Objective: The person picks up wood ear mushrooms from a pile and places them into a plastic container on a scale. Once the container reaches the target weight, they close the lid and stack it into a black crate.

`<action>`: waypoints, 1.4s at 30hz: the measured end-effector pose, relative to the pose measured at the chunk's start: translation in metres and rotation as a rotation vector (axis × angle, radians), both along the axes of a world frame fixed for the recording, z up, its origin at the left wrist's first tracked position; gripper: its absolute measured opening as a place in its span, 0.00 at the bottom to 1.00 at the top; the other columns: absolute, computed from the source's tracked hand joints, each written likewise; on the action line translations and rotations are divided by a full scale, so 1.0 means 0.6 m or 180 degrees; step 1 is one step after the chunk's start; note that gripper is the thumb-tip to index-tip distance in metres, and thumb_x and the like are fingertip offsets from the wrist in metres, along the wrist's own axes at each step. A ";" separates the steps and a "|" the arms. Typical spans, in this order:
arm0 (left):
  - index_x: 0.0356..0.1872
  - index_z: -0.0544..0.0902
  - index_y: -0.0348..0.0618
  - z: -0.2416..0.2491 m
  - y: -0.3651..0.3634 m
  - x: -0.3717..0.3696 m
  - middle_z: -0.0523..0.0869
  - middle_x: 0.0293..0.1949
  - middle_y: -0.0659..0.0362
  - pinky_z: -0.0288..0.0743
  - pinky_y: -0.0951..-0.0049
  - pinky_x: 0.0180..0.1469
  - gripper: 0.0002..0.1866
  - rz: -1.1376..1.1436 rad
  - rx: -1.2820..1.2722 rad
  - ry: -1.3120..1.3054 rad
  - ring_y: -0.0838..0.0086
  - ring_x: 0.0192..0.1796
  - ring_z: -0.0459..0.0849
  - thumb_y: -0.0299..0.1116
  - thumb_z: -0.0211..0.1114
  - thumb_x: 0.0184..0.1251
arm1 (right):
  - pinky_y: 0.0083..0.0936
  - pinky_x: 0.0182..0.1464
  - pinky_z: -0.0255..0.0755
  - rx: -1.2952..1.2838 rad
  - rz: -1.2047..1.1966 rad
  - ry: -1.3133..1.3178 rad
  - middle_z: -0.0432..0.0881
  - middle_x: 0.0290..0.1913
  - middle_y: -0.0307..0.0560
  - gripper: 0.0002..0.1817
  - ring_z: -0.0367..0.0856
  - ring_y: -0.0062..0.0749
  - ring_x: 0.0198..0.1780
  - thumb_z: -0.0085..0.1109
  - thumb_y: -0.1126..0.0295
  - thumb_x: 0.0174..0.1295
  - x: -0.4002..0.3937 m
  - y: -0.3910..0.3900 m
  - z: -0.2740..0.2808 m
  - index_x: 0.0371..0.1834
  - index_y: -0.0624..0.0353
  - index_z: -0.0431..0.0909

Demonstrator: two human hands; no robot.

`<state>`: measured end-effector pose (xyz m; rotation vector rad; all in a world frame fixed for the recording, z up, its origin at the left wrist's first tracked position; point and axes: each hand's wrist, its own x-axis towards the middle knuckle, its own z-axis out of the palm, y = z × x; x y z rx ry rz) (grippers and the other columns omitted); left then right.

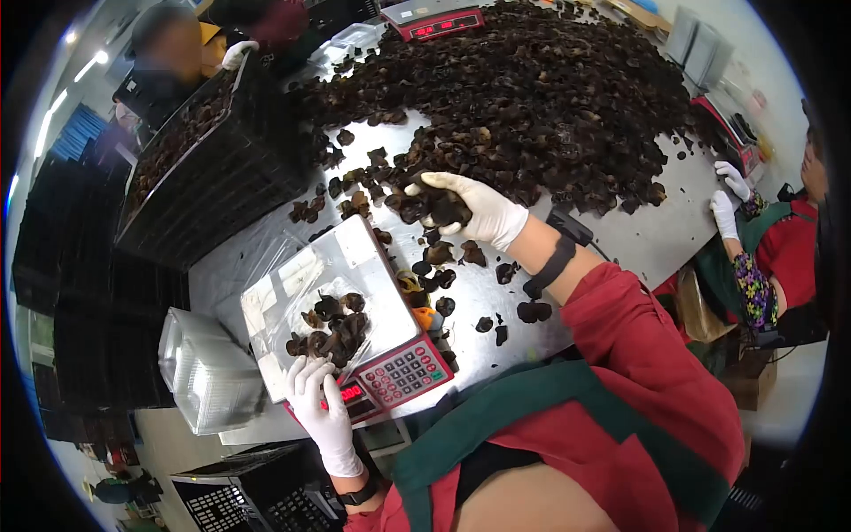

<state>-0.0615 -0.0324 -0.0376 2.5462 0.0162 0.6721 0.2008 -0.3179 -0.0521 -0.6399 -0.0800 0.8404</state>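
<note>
My right hand (479, 208), in a white glove, is closed around several dark brown fungus pieces (448, 211) above the metal table, right of the scale. A red and white scale (377, 266) stands before me with a clear plastic tray (297, 282) on its plate. Inside the tray lies a small heap of dark fungus (335, 330). My left hand (317, 403), also gloved, is at the tray's near edge beside the red display, its fingers extended and apart, holding nothing.
A large fungus pile (523, 97) covers the far part of the table (620, 232). Stacked clear trays (208, 372) stand at the left, below a black crate (213, 164). Co-workers are behind the crate and at the right, near other scales (434, 22).
</note>
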 end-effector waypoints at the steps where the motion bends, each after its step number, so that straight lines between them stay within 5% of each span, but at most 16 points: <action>1: 0.41 0.85 0.40 0.001 0.002 -0.001 0.87 0.47 0.57 0.65 0.55 0.70 0.07 -0.0031 -0.0066 0.0011 0.55 0.63 0.77 0.20 0.63 0.65 | 0.16 0.15 0.65 -0.0108 -0.0090 0.0075 0.86 0.38 0.43 0.19 0.83 0.28 0.30 0.55 0.56 0.75 -0.009 0.012 0.014 0.52 0.61 0.83; 7: 0.40 0.85 0.45 0.004 0.012 -0.005 0.87 0.47 0.59 0.60 0.52 0.74 0.08 -0.0030 -0.0147 0.0055 0.58 0.63 0.78 0.22 0.66 0.62 | 0.14 0.17 0.67 -0.0209 0.0168 -0.0389 0.87 0.36 0.38 0.19 0.84 0.22 0.28 0.55 0.55 0.75 -0.032 0.102 0.055 0.50 0.61 0.84; 10: 0.48 0.84 0.38 0.008 0.006 -0.006 0.86 0.51 0.53 0.71 0.60 0.67 0.16 0.0074 -0.0326 -0.0066 0.57 0.62 0.80 0.14 0.63 0.59 | 0.16 0.34 0.73 -0.1278 0.0094 -0.1857 0.88 0.38 0.37 0.17 0.81 0.12 0.35 0.58 0.57 0.74 -0.073 0.161 0.109 0.50 0.61 0.86; 11: 0.53 0.82 0.37 0.009 0.005 -0.005 0.84 0.53 0.52 0.71 0.62 0.67 0.20 0.0077 -0.0418 -0.0097 0.59 0.60 0.81 0.14 0.64 0.57 | 0.18 0.42 0.73 -0.0958 0.0185 -0.2137 0.88 0.39 0.38 0.16 0.77 0.10 0.38 0.61 0.59 0.72 -0.083 0.190 0.099 0.51 0.59 0.86; 12: 0.56 0.81 0.37 0.003 0.002 -0.005 0.84 0.55 0.51 0.72 0.63 0.67 0.23 0.0166 -0.0684 -0.0083 0.61 0.60 0.82 0.14 0.65 0.57 | 0.21 0.49 0.76 -0.1224 0.0140 -0.3377 0.86 0.42 0.39 0.13 0.83 0.23 0.42 0.64 0.65 0.67 -0.087 0.208 0.103 0.50 0.59 0.84; 16: 0.65 0.75 0.37 0.001 0.008 -0.003 0.79 0.61 0.48 0.72 0.61 0.67 0.31 0.0152 -0.0643 -0.0311 0.57 0.65 0.78 0.20 0.70 0.57 | 0.40 0.64 0.69 -0.1511 0.0322 -0.5849 0.82 0.57 0.46 0.17 0.78 0.44 0.61 0.68 0.66 0.56 -0.127 0.279 0.055 0.49 0.53 0.85; 18: 0.66 0.73 0.37 -0.018 0.008 -0.001 0.77 0.63 0.46 0.70 0.59 0.69 0.33 0.0189 -0.0963 -0.0385 0.54 0.67 0.76 0.20 0.71 0.56 | 0.46 0.65 0.68 -0.1849 0.0198 -0.6242 0.80 0.60 0.49 0.18 0.75 0.50 0.63 0.70 0.62 0.52 -0.160 0.287 0.073 0.46 0.52 0.85; 21: 0.65 0.73 0.39 -0.005 0.006 -0.005 0.77 0.64 0.46 0.69 0.57 0.69 0.34 0.0270 -0.0680 -0.0431 0.50 0.67 0.75 0.22 0.72 0.54 | 0.47 0.72 0.58 -0.1913 -0.0174 -0.6032 0.77 0.67 0.51 0.19 0.71 0.51 0.68 0.70 0.62 0.52 -0.170 0.282 0.086 0.49 0.52 0.85; 28: 0.63 0.78 0.39 0.004 0.004 0.000 0.80 0.61 0.49 0.70 0.58 0.68 0.30 0.0298 -0.0447 -0.0679 0.53 0.65 0.78 0.19 0.70 0.54 | 0.31 0.64 0.71 -0.2557 -0.1447 -0.4593 0.80 0.61 0.52 0.10 0.79 0.43 0.62 0.59 0.79 0.61 -0.125 0.083 0.067 0.45 0.63 0.82; 30: 0.62 0.80 0.38 0.024 0.002 0.007 0.83 0.59 0.49 0.71 0.58 0.69 0.30 0.0308 -0.0737 -0.0346 0.55 0.64 0.80 0.16 0.68 0.54 | 0.28 0.63 0.72 -0.2820 -0.1602 -0.3685 0.80 0.60 0.51 0.09 0.79 0.38 0.61 0.57 0.79 0.65 -0.115 -0.012 0.027 0.47 0.63 0.82; 33: 0.65 0.79 0.37 0.055 -0.008 0.034 0.78 0.66 0.45 0.64 0.56 0.73 0.30 0.0033 0.0023 -0.0364 0.51 0.70 0.74 0.20 0.67 0.56 | 0.23 0.58 0.74 -0.3659 -0.2037 -0.3426 0.81 0.58 0.46 0.09 0.80 0.29 0.57 0.58 0.77 0.67 -0.129 -0.176 -0.043 0.47 0.63 0.83; 36: 0.66 0.77 0.37 0.033 -0.004 0.039 0.76 0.69 0.47 0.57 0.55 0.76 0.26 -0.0243 0.0485 0.0514 0.52 0.71 0.72 0.23 0.61 0.65 | 0.22 0.52 0.75 -0.4310 -0.2361 -0.2737 0.82 0.54 0.42 0.10 0.82 0.22 0.47 0.60 0.75 0.66 -0.208 -0.279 -0.070 0.48 0.62 0.84; 38: 0.65 0.78 0.36 0.029 -0.005 0.035 0.80 0.66 0.48 0.62 0.58 0.71 0.22 -0.0261 0.0665 0.0321 0.52 0.67 0.74 0.29 0.59 0.72 | 0.22 0.50 0.76 -0.4483 -0.2506 -0.2334 0.81 0.52 0.41 0.11 0.82 0.20 0.43 0.63 0.74 0.64 -0.257 -0.310 -0.102 0.49 0.60 0.84; 40: 0.66 0.76 0.36 0.027 -0.002 0.033 0.79 0.66 0.48 0.61 0.57 0.73 0.21 -0.0243 0.0671 0.0412 0.52 0.68 0.74 0.30 0.59 0.75 | 0.22 0.47 0.77 -0.4203 -0.2311 -0.1825 0.82 0.52 0.43 0.14 0.82 0.23 0.43 0.64 0.74 0.62 -0.295 -0.298 -0.114 0.51 0.59 0.83; 42: 0.67 0.76 0.37 0.031 -0.003 0.031 0.78 0.68 0.48 0.58 0.56 0.75 0.22 -0.0206 0.0617 0.0514 0.54 0.70 0.73 0.30 0.59 0.75 | 0.27 0.51 0.76 -0.4479 -0.2035 -0.2562 0.82 0.54 0.44 0.18 0.82 0.32 0.47 0.67 0.72 0.59 -0.317 -0.270 -0.122 0.54 0.57 0.82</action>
